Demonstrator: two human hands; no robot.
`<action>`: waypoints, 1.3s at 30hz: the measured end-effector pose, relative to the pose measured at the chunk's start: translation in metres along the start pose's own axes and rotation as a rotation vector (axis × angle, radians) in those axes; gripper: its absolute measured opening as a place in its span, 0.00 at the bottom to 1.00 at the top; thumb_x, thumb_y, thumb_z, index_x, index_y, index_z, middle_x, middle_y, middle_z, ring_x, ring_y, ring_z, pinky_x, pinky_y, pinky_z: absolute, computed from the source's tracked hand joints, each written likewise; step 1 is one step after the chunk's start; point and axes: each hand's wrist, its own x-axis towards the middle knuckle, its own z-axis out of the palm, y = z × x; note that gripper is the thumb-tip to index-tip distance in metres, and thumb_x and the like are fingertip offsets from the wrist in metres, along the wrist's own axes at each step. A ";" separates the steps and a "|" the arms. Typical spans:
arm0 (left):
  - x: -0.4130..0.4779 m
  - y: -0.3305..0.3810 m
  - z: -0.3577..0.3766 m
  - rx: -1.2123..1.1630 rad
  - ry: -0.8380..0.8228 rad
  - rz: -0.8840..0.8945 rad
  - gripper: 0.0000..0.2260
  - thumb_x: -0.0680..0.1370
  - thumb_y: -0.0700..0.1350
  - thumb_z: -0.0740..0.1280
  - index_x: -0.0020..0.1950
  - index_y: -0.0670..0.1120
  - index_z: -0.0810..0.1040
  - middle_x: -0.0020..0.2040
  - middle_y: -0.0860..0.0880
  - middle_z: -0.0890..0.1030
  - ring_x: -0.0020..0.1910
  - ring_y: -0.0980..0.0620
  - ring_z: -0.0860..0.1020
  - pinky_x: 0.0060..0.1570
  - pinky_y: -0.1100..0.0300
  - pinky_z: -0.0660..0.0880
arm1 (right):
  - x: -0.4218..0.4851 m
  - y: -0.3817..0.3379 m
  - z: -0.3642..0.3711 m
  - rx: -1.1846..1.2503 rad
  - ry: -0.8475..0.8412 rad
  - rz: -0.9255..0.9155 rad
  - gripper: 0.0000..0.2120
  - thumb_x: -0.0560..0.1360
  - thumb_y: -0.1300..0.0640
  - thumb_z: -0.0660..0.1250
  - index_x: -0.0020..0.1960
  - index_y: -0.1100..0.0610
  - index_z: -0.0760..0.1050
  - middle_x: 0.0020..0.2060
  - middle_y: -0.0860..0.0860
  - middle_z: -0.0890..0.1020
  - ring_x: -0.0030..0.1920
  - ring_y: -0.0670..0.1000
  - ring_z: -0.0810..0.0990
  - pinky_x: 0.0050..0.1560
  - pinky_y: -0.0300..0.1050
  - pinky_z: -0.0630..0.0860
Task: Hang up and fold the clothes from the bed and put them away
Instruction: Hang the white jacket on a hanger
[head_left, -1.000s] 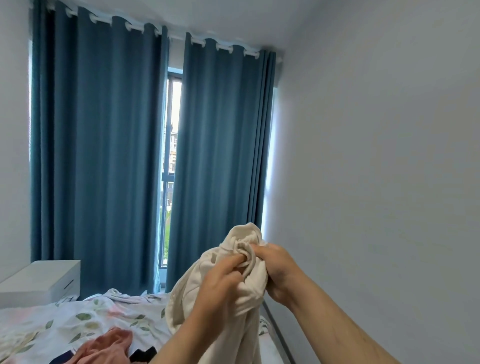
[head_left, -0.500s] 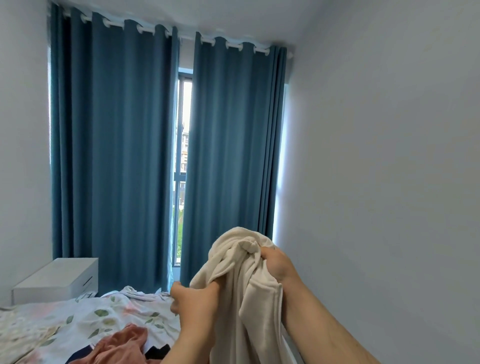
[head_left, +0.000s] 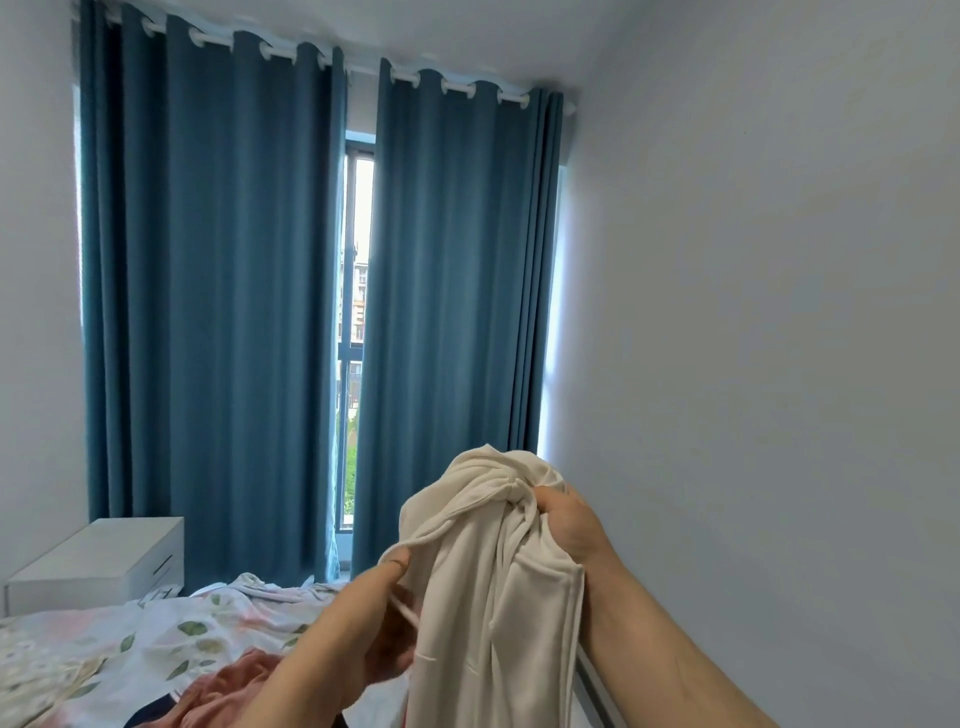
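I hold a cream-white garment (head_left: 483, 597) up in front of me, above the bed (head_left: 104, 644). My right hand (head_left: 571, 525) grips its bunched top near the highest point. My left hand (head_left: 374, 613) is lower and to the left, pinching a thin edge or cord of the same garment and holding it out sideways. The cloth hangs down past the bottom of the view. A pink garment (head_left: 228, 691) lies crumpled on the floral bedcover at the lower left, with a dark piece (head_left: 150, 714) beside it.
Blue curtains (head_left: 218, 312) cover the window straight ahead, with a narrow gap of daylight in the middle. A white bedside cabinet (head_left: 98, 561) stands at the left by the bed. A plain wall (head_left: 753, 364) runs close along the right.
My left hand has slid down and left along the garment, drawing an edge out sideways. My right hand has kept its grip at the top. The view has swung slightly right.
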 end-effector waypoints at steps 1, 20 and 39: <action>-0.006 0.003 0.002 -0.062 -0.073 -0.023 0.21 0.75 0.61 0.66 0.37 0.42 0.75 0.30 0.43 0.75 0.24 0.48 0.72 0.25 0.63 0.70 | -0.001 0.004 0.001 0.001 -0.031 -0.020 0.12 0.74 0.71 0.66 0.54 0.62 0.83 0.49 0.61 0.85 0.48 0.58 0.85 0.46 0.49 0.81; -0.066 0.033 0.013 -0.045 0.048 0.487 0.19 0.75 0.57 0.71 0.39 0.42 0.77 0.29 0.49 0.73 0.25 0.53 0.69 0.28 0.62 0.68 | -0.038 0.025 0.061 0.038 -0.199 -0.076 0.10 0.76 0.69 0.66 0.55 0.61 0.78 0.47 0.63 0.85 0.43 0.58 0.85 0.42 0.51 0.82; -0.081 0.045 0.055 0.292 0.529 0.864 0.07 0.80 0.39 0.63 0.47 0.40 0.79 0.40 0.46 0.80 0.39 0.50 0.76 0.43 0.53 0.74 | 0.004 -0.025 -0.028 -0.651 -0.365 -0.186 0.11 0.76 0.57 0.58 0.37 0.53 0.59 0.34 0.50 0.64 0.34 0.50 0.61 0.35 0.46 0.61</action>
